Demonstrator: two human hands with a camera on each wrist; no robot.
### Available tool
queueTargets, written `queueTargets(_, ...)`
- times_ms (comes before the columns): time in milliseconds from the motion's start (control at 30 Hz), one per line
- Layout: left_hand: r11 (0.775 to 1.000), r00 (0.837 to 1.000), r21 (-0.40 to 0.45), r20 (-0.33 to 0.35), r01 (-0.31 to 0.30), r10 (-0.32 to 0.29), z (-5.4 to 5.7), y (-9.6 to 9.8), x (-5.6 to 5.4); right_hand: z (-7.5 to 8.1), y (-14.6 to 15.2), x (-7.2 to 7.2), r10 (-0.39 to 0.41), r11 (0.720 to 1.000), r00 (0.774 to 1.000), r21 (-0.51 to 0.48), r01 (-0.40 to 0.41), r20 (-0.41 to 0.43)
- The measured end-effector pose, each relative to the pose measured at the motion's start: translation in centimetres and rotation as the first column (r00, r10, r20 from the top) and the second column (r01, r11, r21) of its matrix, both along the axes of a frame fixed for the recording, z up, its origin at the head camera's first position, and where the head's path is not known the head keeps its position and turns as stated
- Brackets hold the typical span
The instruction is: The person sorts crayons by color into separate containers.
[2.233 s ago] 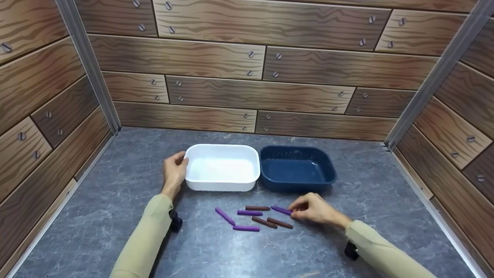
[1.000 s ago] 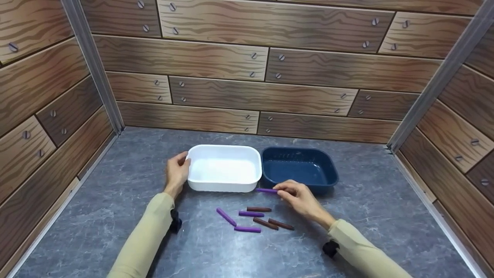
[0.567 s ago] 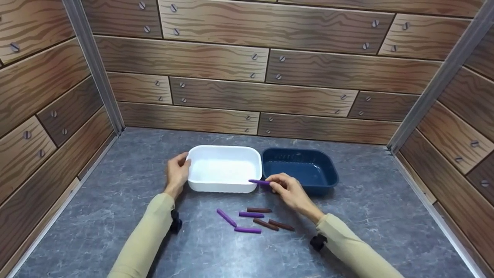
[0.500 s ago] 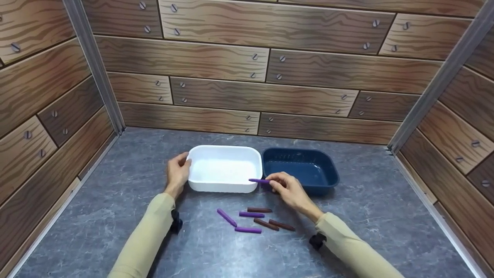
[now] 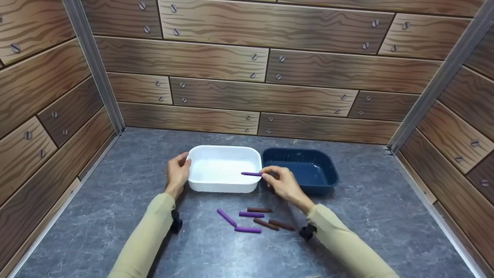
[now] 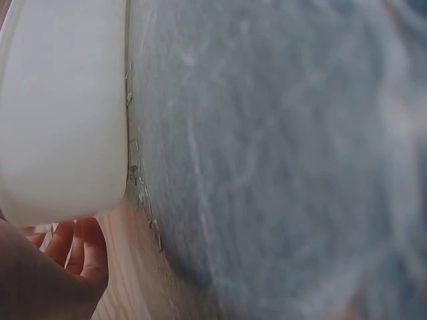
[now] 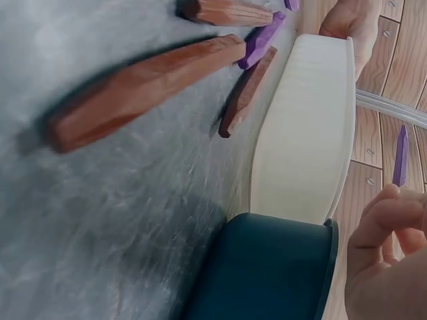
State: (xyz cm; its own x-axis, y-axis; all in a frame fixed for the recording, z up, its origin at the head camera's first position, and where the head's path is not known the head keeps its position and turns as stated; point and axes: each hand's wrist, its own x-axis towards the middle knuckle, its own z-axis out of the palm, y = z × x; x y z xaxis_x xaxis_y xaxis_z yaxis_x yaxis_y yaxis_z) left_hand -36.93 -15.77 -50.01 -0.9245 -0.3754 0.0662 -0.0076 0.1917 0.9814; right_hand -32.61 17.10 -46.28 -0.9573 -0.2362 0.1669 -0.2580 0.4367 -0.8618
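A plank-patterned wall [image 5: 216, 61] fills the upper frame; at centre, the right hand [image 5: 285, 185] pinches a purple crayon [image 5: 250, 174] — long axis crosswise, tip leftward over the white tray [image 5: 224, 187] — whose left end the left hand [image 5: 177, 174] grips.

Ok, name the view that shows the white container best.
The head view: there the white container shows nearly all its rim and its inside. The left wrist view catches only part of its outer wall; the right wrist view shows its outer side, not the inside.
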Motion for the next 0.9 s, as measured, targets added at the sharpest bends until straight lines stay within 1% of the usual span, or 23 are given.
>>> queueTargets(133,1.0,1.0,-0.008,0.012,-0.001,0.002,0.0,0.0,0.0,0.0,-0.5,-0.5,0.02,0.999,1.0,-0.039,-0.019,0.023)
queueTargets(333,1.0,1.0,-0.027,0.028,0.001,0.0,0.1,0.0,0.1,0.1,-1.7,-1.4,0.055,0.995,0.998,-0.079,-0.056,-0.016)
queueTargets(500,1.0,1.0,-0.028,0.005,0.003,-0.003,0.0,0.0,0.3,0.1,-3.0,-2.3,0.053,0.99,0.999,-0.128,-0.053,-0.004)
queueTargets(600,1.0,1.0,-0.029,-0.004,-0.001,0.0,0.0,0.0,0.3,0.0,-3.6,-3.0,0.054,0.99,0.998,-0.133,-0.055,-0.01)
queueTargets(733,0.999,1.0,-0.035,0.003,-0.009,0.01,-0.1,0.0,0.3,-0.2,-4.4,-4.0,0.082,0.987,0.997,-0.138,-0.083,-0.016)
queueTargets(900,1.0,1.0,-0.028,-0.002,-0.006,0.006,0.0,0.1,0.2,-0.4,-5.2,-5.1,0.103,0.979,0.995,-0.175,-0.101,-0.001)
